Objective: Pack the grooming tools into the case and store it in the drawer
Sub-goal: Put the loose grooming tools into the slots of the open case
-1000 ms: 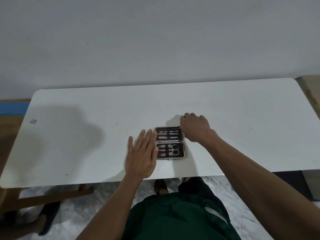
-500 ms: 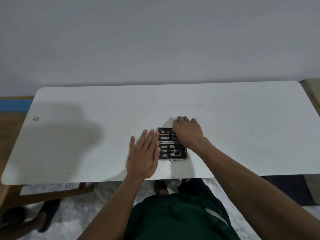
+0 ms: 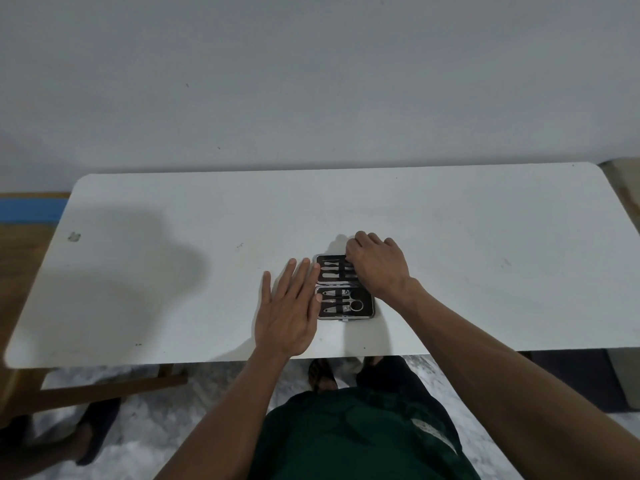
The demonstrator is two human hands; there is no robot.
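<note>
A person stands at a white surface (image 3: pixel 450 220), looking down at an open grooming case (image 3: pixel 346 308) that lies flat near the front edge; both halves face up, hinged across the middle, with metal grooming tools (image 3: pixel 341 301) seated in the dark lining, among them scissors and nail clippers in the near half.

The packing step appears to be finishing; the tools look to be in their slots; the right hand (image 3: pixel 377 263) sits over the right part of the far half, its fingers (image 3: pixel 349 258) curled down onto the tools there, seemingly pressing or seating one; whether they actually pinch a tool is hidden under the hand, so I cannot tell.

The left hand (image 3: pixel 287 313) lies flat and released on the surface just beside the case's left edge, fingers straight; its fingertips touch or slightly overlap that edge, steadying the case.

The next move likely calls for lifting the right hand clear, folding one half over the other to close the case, then carrying it to the drawer; no drawer is visible here.

Below the surface, a dark green garment and a sandalled foot on a pale floor are in view.
</note>
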